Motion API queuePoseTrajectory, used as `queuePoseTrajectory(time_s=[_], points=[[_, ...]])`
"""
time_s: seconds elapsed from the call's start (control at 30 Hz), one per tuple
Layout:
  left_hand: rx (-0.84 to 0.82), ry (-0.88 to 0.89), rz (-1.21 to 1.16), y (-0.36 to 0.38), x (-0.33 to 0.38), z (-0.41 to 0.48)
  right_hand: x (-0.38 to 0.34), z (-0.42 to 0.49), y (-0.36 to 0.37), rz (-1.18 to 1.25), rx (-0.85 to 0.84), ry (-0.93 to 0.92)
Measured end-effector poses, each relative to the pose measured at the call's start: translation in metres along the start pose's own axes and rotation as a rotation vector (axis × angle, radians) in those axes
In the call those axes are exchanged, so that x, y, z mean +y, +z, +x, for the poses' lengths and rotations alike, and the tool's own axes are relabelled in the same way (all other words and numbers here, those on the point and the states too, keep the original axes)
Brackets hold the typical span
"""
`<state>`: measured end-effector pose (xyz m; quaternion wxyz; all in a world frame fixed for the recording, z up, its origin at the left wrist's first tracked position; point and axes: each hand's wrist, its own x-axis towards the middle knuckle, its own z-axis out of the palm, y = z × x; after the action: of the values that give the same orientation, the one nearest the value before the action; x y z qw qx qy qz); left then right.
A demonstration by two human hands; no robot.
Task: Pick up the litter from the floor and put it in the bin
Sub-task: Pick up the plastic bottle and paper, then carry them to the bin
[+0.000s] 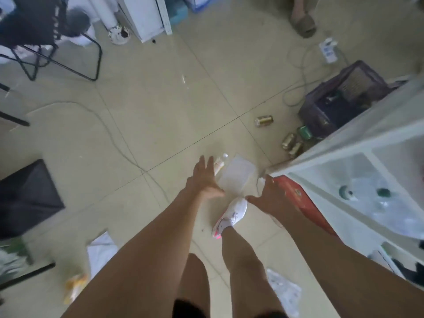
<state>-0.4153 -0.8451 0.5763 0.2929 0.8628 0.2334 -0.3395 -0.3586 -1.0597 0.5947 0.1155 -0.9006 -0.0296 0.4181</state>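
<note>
Litter lies on the tiled floor ahead. A clear plastic container (237, 174) lies flat, with a small bottle (219, 164) beside it. My left hand (203, 180) hovers open over the bottle and the container's left edge, holding nothing. To the container's right, my right hand (268, 198) is spread open and empty too. A gold can (263, 120) lies farther off, and several cans (292, 142) lie next to a purple mesh bin (339, 102). White paper (101, 251), a yellow wrapper (74, 285) and a clear wrapper (284, 292) lie near my legs.
A white shelf unit (367, 157) stands at right with a red box (298, 198) at its foot. A black bag-lined bin (27, 196) sits at left. A black chair (46, 42), cables (114, 131), a power strip (329, 50) and another person's sandalled foot (301, 19) are farther off.
</note>
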Motion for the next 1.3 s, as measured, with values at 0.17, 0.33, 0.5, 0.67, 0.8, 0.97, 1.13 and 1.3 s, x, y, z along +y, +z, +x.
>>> queuePoseTrajectory(time_s=[0.17,0.33,0.5,0.67,0.8,0.97,1.13,1.3], points=[[-0.137,0.063,0.064,0.061,-0.021,0.208,0.021,0.199,0.072,0.126,-0.124,0.206],[-0.117,-0.096,-0.044,0.172,-0.102,0.362,0.062,0.351,0.184,0.725,-0.205,0.541],[0.090,-0.224,-0.116,0.264,-0.148,0.473,0.096,0.481,0.278,0.811,0.006,0.717],[0.376,-0.014,0.012,0.298,-0.155,0.537,0.107,0.563,0.326,0.664,0.161,0.921],[0.402,0.005,-0.003,0.293,-0.147,0.556,0.113,0.579,0.336,0.698,0.271,0.827],[0.377,-0.032,-0.035,0.250,-0.131,0.522,0.087,0.541,0.293,0.740,0.341,0.572],[0.367,-0.016,-0.064,0.139,-0.093,0.422,0.021,0.450,0.172,0.838,0.354,0.416],[0.331,-0.100,-0.140,0.005,-0.032,0.301,-0.042,0.337,0.019,0.796,0.334,0.258]])
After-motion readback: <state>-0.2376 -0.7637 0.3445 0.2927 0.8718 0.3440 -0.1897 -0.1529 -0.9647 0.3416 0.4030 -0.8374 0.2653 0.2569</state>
